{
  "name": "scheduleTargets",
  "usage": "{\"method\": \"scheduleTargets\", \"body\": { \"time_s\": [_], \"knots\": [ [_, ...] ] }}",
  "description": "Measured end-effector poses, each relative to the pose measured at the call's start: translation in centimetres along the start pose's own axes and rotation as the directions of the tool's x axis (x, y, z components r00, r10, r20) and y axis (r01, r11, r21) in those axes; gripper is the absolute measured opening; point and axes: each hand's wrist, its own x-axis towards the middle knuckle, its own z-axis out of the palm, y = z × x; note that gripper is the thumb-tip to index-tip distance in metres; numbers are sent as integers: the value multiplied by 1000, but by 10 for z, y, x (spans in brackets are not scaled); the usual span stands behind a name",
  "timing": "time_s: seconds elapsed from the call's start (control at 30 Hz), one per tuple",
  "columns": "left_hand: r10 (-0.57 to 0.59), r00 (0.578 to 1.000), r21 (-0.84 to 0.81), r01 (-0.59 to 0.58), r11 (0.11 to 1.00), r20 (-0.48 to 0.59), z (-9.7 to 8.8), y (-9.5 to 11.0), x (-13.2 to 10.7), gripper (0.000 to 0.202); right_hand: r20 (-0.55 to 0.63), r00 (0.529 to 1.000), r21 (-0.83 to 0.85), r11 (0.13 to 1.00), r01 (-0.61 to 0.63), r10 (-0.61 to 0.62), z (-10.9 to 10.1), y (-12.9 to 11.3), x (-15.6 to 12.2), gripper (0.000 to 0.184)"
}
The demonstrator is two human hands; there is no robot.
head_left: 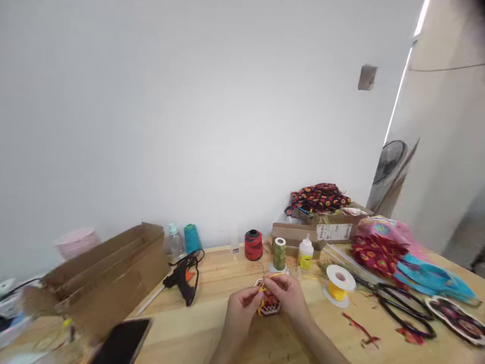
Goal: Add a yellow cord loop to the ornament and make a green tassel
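At the near middle of the wooden table (204,328), the left hand (239,309) and right hand (290,296) are drawn close together, fingertips pinched in a narrow grip on a yellow cord (276,274). Directly beneath the fingers, between both hands, sits a small latticed piece (271,308), red within and pale at its edge; whether either hand also grips it cannot be told.

Markings: a white label (333,232) on the low cardboard box (293,231) at the wall carries printed lines and what looks like a barcode; wording too blurred to read. The white glue bottle (305,252) bears a yellow label, lettering illegible. A round emblem (382,230) shows on the pink fabric (403,233); its content is unclear.

Adjacent items: the green thread spool (279,255) stands near the bottle, with the red-and-black thread cone (253,245) to its left. To the right of the hands is a white spool (341,277) wound with yellow; black-handled scissors (407,323) lie beyond it.
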Motion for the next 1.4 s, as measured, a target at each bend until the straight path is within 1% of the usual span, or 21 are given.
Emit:
{"method": "scheduleTargets", "body": {
  "time_s": [0.13, 0.27, 0.5, 0.53, 0.57, 0.63, 0.67, 0.7, 0.73, 0.8, 0.83, 0.87, 0.93, 1.0, 1.13, 1.2, 1.23, 1.27, 1.3, 1.33, 1.4],
  "knots": [
    [-6, 1000, 2, 6, 1000, 15, 0, -1, 0, 26, -11, 1000, -19, 1000, 8, -8, 0, 1, 2, 33],
    [-21, 999, 11, 22, 1000, -24, -2, -5, 0, 23, -23, 999, -49, 998, 41, -42, 0, -2, 1, 32],
    [-36, 992, 8, 37, 999, -124, -1, -9, 0, 22, -60, 972, -140, 966, 217, -227, -5, -14, -2, 19],
    [-33, 990, 2, 33, 999, -134, -1, -8, 0, 21, -24, 967, -150, 957, 249, -255, -5, -16, -4, 19],
    [-29, 989, -5, 29, 1000, -142, -1, -7, -1, 21, 45, 960, -151, 948, 280, -276, -5, -18, -6, 20],
    [-23, 985, -17, 20, 1000, -170, -3, -5, -2, 23, 231, 928, -119, 938, 325, -292, -6, -20, -9, 29],
    [-22, 982, -22, 18, 1000, -189, -4, -4, -2, 23, 296, 913, -97, 942, 322, -282, -6, -19, -10, 37],
    [-22, 977, -26, 16, 1000, -212, -5, -3, -2, 24, 311, 915, -85, 951, 296, -257, -6, -18, -10, 44],
    [-23, 972, -34, 16, 999, -232, -6, -1, -3, 25, 276, 935, -92, 962, 257, -224, -6, -16, -10, 50],
    [-36, 967, -73, 18, 997, -253, -6, 1, -3, 25, 142, 978, -139, 975, 171, -152, -4, -12, -8, 50],
    [-45, 966, -97, 21, 995, -254, -6, 2, -3, 24, 95, 988, -167, 976, 137, -122, -3, -10, -6, 46],
    [-51, 967, -119, 22, 993, -251, -5, 3, -4, 23, 77, 992, -192, 975, 115, -102, -1, -8, -5, 41],
    [-45, 972, -142, 12, 990, -232, -3, 4, -4, 21, 94, 991, -211, 971, 110, -92, 3, -8, -3, 35],
    [-22, 977, -140, -8, 990, -211, -1, 5, -5, 19, 90, 993, -177, 980, 87, -72, 7, -10, -3, 33],
    [-35, 979, -148, 5, 989, -199, 0, 4, -5, 18, 10, 996, -72, 994, -88, 89, 11, -18, 0, 31],
    [-62, 981, -169, 31, 985, -183, 0, 2, -5, 19, 0, 994, -111, 988, -106, 107, 9, -20, 5, 33],
    [-77, 983, -185, 45, 982, -169, 0, 1, -5, 19, 6, 998, -163, 985, -58, 60, 7, -20, 8, 31],
    [-91, 984, -202, 58, 978, -155, 0, 0, -4, 20, 25, 999, -231, 972, 37, -32, 5, -19, 10, 27],
    [-105, 984, -218, 72, 973, -142, 0, -1, -4, 21, 66, 985, -309, 936, 170, -157, 3, -18, 13, 22],
    [-119, 984, -237, 85, 968, -131, 0, -3, -3, 22, 128, 948, -383, 867, 320, -293, 1, -16, 15, 18],
    [-143, 983, -281, 105, 954, -117, -1, -6, -3, 23, 267, 822, -483, 668, 566, -504, -5, -12, 16, 16]
  ]
}}
